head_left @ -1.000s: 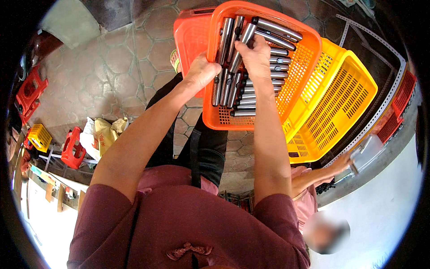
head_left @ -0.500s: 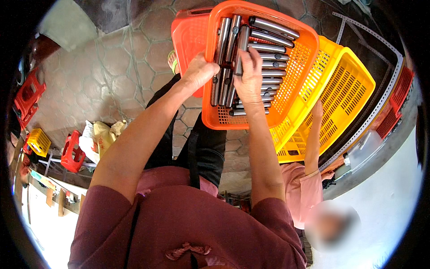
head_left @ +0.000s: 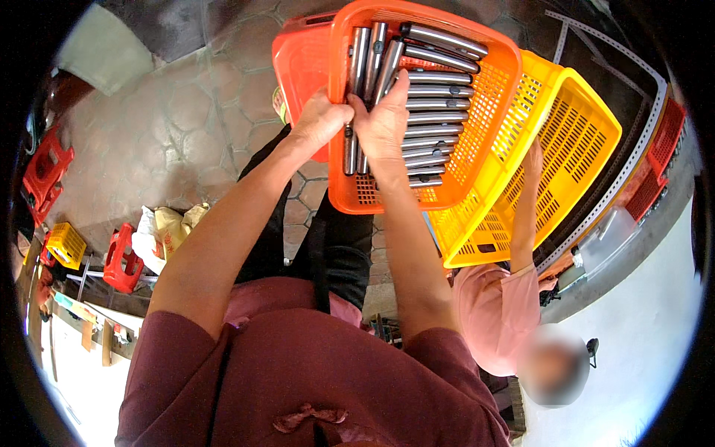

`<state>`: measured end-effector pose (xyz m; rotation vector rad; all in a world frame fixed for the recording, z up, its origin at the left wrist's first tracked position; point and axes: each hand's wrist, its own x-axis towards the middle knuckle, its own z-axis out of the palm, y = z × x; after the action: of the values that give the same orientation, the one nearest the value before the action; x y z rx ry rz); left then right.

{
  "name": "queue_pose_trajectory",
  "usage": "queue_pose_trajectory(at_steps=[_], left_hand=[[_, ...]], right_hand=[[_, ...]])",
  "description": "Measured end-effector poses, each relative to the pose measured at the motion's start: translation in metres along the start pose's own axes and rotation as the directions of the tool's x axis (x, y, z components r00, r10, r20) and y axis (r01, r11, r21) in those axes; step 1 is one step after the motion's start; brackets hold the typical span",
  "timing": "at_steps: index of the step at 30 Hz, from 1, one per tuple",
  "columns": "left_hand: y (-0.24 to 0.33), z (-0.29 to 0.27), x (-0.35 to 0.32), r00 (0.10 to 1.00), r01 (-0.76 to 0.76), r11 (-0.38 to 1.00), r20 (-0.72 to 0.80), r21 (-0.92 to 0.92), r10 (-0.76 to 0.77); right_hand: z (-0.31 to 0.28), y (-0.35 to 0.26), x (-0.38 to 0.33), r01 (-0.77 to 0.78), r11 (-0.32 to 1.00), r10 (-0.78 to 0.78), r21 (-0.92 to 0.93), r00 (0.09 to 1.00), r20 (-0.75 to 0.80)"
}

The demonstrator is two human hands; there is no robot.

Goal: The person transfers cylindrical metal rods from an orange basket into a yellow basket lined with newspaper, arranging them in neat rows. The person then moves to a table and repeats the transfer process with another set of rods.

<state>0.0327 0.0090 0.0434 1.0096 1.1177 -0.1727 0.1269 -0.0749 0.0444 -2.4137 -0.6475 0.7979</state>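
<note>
Several dark-banded metal tubes lie in an orange plastic basket. Most lie crosswise in a stack on the right, and others run lengthwise by the left wall. My left hand is closed on the basket's left rim. Over the left tubes lies my right hand, thumb and a finger spread apart in a V, its thumb close to my left hand. One slanted tube shows its upper part between them; the hand covers its lower end. Other fingers of the right hand are hidden.
A red basket sits under the orange one at the left. Yellow crates stand at the right, where another person's arm reaches in. Red stools and bags are on the tiled floor at left.
My right hand has moved left and down with the tube it held, which now slants among the left tubes. The basket has shifted slightly left. My left hand stays at its rim.
</note>
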Motion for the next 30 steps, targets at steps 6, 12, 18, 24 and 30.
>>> queue_pose_trajectory(at_steps=[6,12,18,24,30], left_hand=[[-0.030,0.002,0.013,0.994,-0.092,0.994,-0.061,-0.058,0.088],[-0.007,0.005,-0.006,0.855,-0.291,0.830,-0.260,0.475,0.449],[0.004,0.007,-0.012,0.567,-0.446,0.293,0.013,0.845,0.824],[0.005,0.009,-0.016,0.584,-0.462,0.115,0.204,0.879,0.786],[0.011,0.013,-0.028,0.558,-0.548,-0.213,0.544,0.808,0.627]], right_hand=[[0.006,-0.010,0.010,-0.082,0.997,0.082,0.003,0.996,-0.027],[-0.006,0.001,0.005,-0.005,0.986,0.008,0.168,1.000,-0.020],[-0.028,0.021,-0.033,-0.125,0.755,0.102,0.644,0.992,0.073],[-0.049,0.028,-0.052,-0.177,0.688,0.131,0.703,0.984,0.119],[-0.054,0.047,-0.054,-0.188,0.732,0.060,0.655,0.975,0.212]])
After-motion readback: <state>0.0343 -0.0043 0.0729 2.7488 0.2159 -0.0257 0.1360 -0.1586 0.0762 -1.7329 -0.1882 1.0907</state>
